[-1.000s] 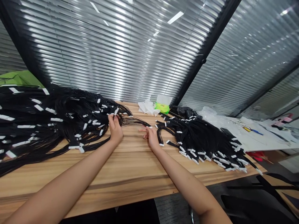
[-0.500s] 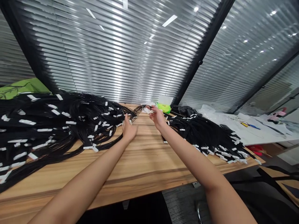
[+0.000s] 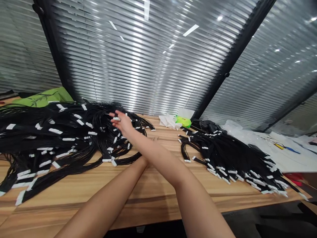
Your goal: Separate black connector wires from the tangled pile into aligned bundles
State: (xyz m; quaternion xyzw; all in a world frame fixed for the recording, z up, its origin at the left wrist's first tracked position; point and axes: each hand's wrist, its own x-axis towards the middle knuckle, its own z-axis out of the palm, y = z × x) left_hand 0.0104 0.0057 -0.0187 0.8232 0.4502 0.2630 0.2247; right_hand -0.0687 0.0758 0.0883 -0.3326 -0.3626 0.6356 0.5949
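My right arm crosses over my left one. My right hand (image 3: 123, 124) is above the near edge of the left pile of black wire bundles (image 3: 81, 132). Its outer fingers are spread, and a white end connector (image 3: 117, 119) lies between the fingers, seemingly pinched there. Any wires running from this connector cannot be told from the dark pile behind. My left forearm (image 3: 123, 188) reaches to the table middle, where my right forearm covers the left hand, so its fingers are hidden. Several white connectors mark the bundle ends in the left pile.
Another heap of black wire bundles (image 3: 228, 155) with white ends lies on the wooden table (image 3: 148, 198) at right. Crumpled tissues (image 3: 169, 121) and a green tissue pack (image 3: 183, 121) are at the back, before the blinds. A white table (image 3: 294, 160) with tools adjoins at right.
My right hand has moved from the table middle leftward, over my left arm, to the left pile. My left hand has gone behind the right forearm. The view has shifted slightly.
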